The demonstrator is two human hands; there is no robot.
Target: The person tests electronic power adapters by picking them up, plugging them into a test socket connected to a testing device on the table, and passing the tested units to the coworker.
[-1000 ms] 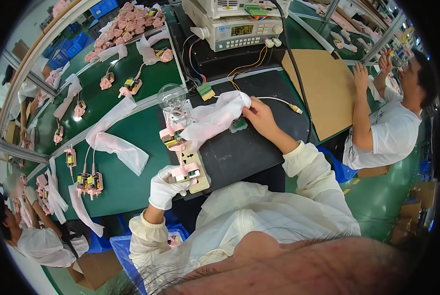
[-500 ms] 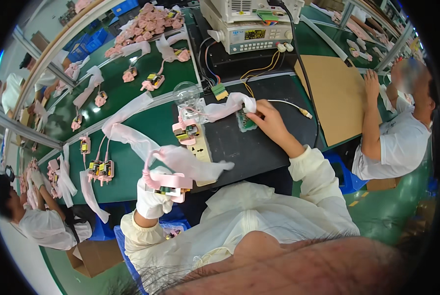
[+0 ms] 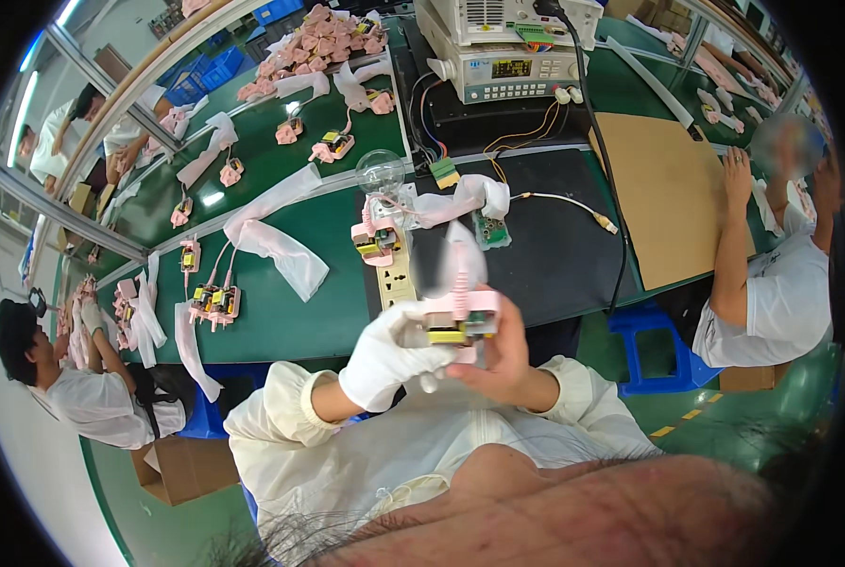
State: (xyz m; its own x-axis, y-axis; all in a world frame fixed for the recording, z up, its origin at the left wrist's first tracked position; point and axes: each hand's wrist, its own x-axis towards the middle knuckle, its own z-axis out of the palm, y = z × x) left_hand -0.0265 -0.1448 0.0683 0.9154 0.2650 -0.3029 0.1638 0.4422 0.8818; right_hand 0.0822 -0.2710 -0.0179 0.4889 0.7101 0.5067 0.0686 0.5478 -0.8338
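While the white-gloved left hand (image 3: 389,354) grips one side of a small pink plastic assembly with a yellow-wound transformer (image 3: 455,321), the bare right hand (image 3: 498,354) closes its fingers around the other side, so both hands hold the piece together, raised in front of the person's chest and clear of the green tabletop (image 3: 290,312). A blurred white strip rises from the top of the piece. Beyond the hands, a beige power strip (image 3: 396,282) lies on a black mat (image 3: 554,255), with another pink assembly (image 3: 377,241) at its far end beside a clear glass light bulb (image 3: 381,172). A white foam sleeve (image 3: 276,241) lies on the tabletop to the left, near more pink assemblies (image 3: 214,302). A grey bench instrument with a lit display (image 3: 503,68) stands at the far edge. At right, a co-worker's hand (image 3: 736,175) rests on a brown cardboard sheet (image 3: 668,203).
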